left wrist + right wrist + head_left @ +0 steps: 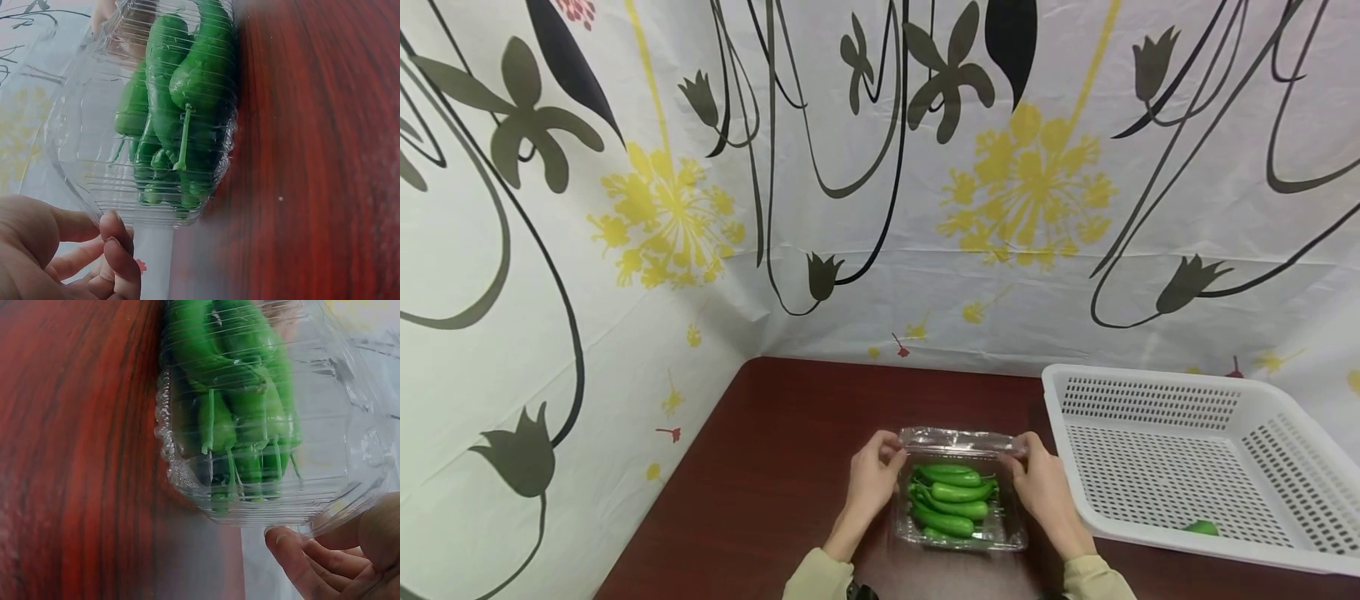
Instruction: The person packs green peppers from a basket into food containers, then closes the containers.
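Observation:
A clear plastic clamshell box sits on the table, with several green peppers lying crosswise inside. Its transparent lid stands raised along the far side. At the far left corner my left hand pinches the plastic edge between thumb and fingers. My right hand pinches the far right corner in the same way. Through the ribbed wall, pepper stems show in the left wrist view. In the right wrist view, the fingertips meet the lower edge of the plastic.
A white perforated plastic basket stands to the right of the box, with a green pepper near its front wall. The dark red wooden table extends to the left. Patterned white sheeting hangs behind and at the left.

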